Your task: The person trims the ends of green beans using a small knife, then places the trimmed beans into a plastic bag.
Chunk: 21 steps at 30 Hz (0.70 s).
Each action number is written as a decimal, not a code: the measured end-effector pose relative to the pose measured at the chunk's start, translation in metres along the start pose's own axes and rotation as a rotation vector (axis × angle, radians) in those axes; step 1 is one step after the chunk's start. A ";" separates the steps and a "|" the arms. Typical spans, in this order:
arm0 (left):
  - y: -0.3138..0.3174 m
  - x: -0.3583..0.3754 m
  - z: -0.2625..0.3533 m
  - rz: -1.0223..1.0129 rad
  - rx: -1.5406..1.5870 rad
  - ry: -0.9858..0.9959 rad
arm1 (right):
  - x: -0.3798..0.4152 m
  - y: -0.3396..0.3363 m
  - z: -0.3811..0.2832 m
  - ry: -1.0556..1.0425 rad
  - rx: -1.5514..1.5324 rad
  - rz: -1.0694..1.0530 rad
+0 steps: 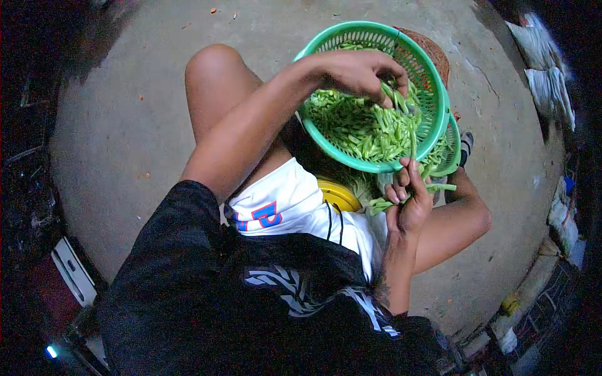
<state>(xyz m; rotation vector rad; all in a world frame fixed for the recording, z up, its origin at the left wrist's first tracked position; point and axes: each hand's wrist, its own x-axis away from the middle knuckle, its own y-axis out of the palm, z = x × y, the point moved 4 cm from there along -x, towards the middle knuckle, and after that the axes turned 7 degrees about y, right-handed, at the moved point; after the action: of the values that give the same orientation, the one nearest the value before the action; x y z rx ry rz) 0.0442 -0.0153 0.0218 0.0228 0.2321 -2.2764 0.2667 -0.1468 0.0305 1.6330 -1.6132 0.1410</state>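
Note:
My left hand [367,75] reaches over a green plastic basket [433,119], its fingers closed around green bean pieces. A small grey, blade-like sliver [411,109] shows by its fingertips; I cannot make out the rest of it. Cut green bean pieces [364,135] fill much of the basket. Just below the rim, my right hand [411,200] is closed on several long green beans [442,187]. One of those beans stands up from its fingers over the rim, its upper end near my left fingertips.
A second green basket [450,153] with bean pieces sits partly under the first. Behind them is a brown woven thing [426,47]. Something yellow and round [338,194] lies between my legs. White sacks [545,69] line the right side. Orange scraps dot the concrete floor [125,125].

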 end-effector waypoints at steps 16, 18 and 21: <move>0.040 -0.003 0.023 -0.165 0.008 0.006 | -0.006 0.015 0.001 -0.042 0.026 0.001; 0.033 -0.003 0.018 -0.174 0.021 0.026 | -0.004 0.012 0.000 -0.036 0.033 -0.021; 0.014 0.000 0.013 -0.090 -0.021 0.017 | -0.005 0.011 -0.001 -0.053 0.040 -0.064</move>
<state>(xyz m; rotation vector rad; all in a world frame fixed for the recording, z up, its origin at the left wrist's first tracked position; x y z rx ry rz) 0.0550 -0.0264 0.0320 0.0216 0.2711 -2.3639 0.2566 -0.1404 0.0335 1.7300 -1.6054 0.0986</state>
